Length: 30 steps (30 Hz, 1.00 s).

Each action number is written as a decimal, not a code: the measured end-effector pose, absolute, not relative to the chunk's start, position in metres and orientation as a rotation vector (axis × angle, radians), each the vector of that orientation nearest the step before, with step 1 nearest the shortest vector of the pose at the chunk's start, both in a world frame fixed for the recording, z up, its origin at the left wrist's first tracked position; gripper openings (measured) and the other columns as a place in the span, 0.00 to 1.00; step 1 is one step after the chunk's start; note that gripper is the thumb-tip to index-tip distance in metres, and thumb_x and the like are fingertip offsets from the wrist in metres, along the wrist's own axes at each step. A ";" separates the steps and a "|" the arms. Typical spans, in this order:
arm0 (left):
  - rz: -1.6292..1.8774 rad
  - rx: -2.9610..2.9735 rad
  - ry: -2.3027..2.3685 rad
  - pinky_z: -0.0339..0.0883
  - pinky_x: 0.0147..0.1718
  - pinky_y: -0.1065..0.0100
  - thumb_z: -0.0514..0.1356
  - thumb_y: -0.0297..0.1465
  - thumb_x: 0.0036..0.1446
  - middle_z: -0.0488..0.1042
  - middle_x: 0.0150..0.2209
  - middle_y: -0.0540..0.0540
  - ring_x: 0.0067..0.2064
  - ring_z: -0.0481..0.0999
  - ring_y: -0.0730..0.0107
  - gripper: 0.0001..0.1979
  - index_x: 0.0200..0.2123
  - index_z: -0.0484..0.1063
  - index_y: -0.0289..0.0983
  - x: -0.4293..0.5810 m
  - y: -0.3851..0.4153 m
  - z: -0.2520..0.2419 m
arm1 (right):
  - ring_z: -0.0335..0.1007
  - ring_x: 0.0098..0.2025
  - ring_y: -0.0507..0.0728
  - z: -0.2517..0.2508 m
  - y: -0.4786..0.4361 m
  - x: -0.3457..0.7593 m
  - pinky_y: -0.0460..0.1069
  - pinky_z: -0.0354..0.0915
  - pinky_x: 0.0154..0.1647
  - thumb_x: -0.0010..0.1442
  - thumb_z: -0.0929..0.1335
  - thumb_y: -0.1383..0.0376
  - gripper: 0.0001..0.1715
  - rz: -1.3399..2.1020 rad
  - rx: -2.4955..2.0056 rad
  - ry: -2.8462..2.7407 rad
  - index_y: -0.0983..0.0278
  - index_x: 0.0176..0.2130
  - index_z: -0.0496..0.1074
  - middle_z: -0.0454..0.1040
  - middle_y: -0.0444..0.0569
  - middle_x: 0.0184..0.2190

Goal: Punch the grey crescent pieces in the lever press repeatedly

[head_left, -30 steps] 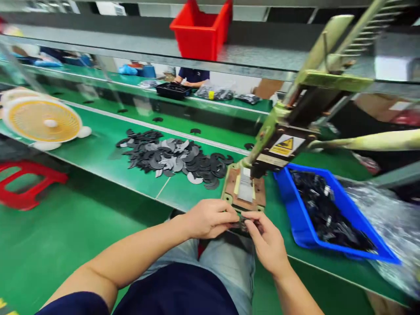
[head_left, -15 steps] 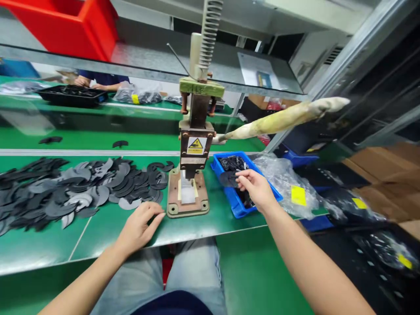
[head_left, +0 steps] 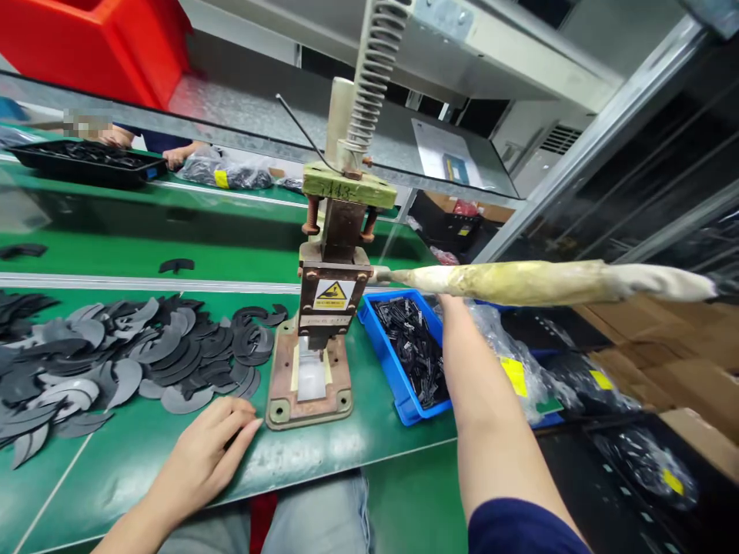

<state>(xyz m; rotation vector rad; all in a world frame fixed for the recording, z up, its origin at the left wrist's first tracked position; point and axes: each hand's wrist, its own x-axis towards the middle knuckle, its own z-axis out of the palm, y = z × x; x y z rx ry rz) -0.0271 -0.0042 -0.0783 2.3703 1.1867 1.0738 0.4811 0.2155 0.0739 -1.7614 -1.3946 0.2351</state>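
My left hand (head_left: pixel 211 446) rests on the green bench, its fingers loosely curled and thumb apart, nothing visible in it. Just beyond its fingertips stands a hand press (head_left: pixel 336 296) on a flat metal base (head_left: pixel 282 388). To its left lies a spread pile of dark crescent-shaped pieces (head_left: pixel 167 354). The press's wrapped lever (head_left: pixel 519 282) extends rightward, almost level. My right forearm (head_left: pixel 485 400) reaches past the blue bin (head_left: pixel 388 362), which holds small black parts (head_left: pixel 409 346). Behind the lever, my right hand is hidden, so whatever it holds is not visible.
Clear plastic bags with yellow labels (head_left: pixel 513 377) lie right of the bin. Cardboard boxes (head_left: pixel 663 354) stand farther right. A red bin (head_left: pixel 98 46) sits on the shelf above. Across the bench, another person's hands (head_left: pixel 182 154) are near a black tray (head_left: pixel 86 173).
My right hand held a dark curved piece over the blue bin; it has moved forward, out of sight behind the lever. The lever sits lower. The view has shifted; my left hand stays beside the press.
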 end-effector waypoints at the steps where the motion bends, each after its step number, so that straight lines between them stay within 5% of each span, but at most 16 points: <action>1: 1.068 2.370 1.179 0.72 0.48 0.67 0.59 0.33 0.71 0.78 0.44 0.44 0.48 0.78 0.63 0.06 0.42 0.77 0.42 -0.027 -0.004 -0.078 | 0.75 0.52 0.57 0.068 0.215 0.484 0.57 0.77 0.53 0.70 0.69 0.53 0.24 0.241 -1.783 -1.385 0.65 0.57 0.72 0.75 0.52 0.54; 11: 0.995 2.360 1.092 0.67 0.40 0.66 0.57 0.32 0.72 0.73 0.34 0.47 0.37 0.73 0.66 0.11 0.33 0.71 0.40 -0.030 -0.006 -0.076 | 0.76 0.41 0.52 0.039 0.155 0.500 0.51 0.77 0.44 0.71 0.68 0.51 0.22 0.402 -1.989 -1.417 0.66 0.51 0.74 0.78 0.49 0.44; 15: 0.933 2.390 1.107 0.62 0.36 0.65 0.56 0.32 0.73 0.64 0.27 0.50 0.31 0.67 0.69 0.17 0.28 0.62 0.39 -0.030 -0.007 -0.080 | 0.78 0.45 0.54 0.030 0.116 0.481 0.55 0.77 0.52 0.69 0.70 0.52 0.22 0.541 -2.033 -1.713 0.66 0.52 0.75 0.79 0.50 0.45; 20: 0.868 2.414 1.141 0.60 0.35 0.65 0.56 0.34 0.73 0.64 0.28 0.50 0.31 0.67 0.70 0.19 0.27 0.61 0.39 -0.031 -0.007 -0.083 | 0.77 0.50 0.56 0.012 0.089 0.454 0.59 0.74 0.59 0.67 0.71 0.50 0.25 0.584 -2.177 -2.006 0.64 0.54 0.75 0.79 0.51 0.49; 30: 0.892 2.468 1.214 0.60 0.35 0.64 0.53 0.38 0.75 0.67 0.28 0.48 0.33 0.68 0.67 0.21 0.27 0.66 0.39 -0.030 -0.004 -0.072 | 0.77 0.39 0.56 0.015 0.088 0.451 0.50 0.68 0.43 0.67 0.66 0.58 0.13 0.279 -2.249 -2.110 0.63 0.42 0.76 0.82 0.51 0.39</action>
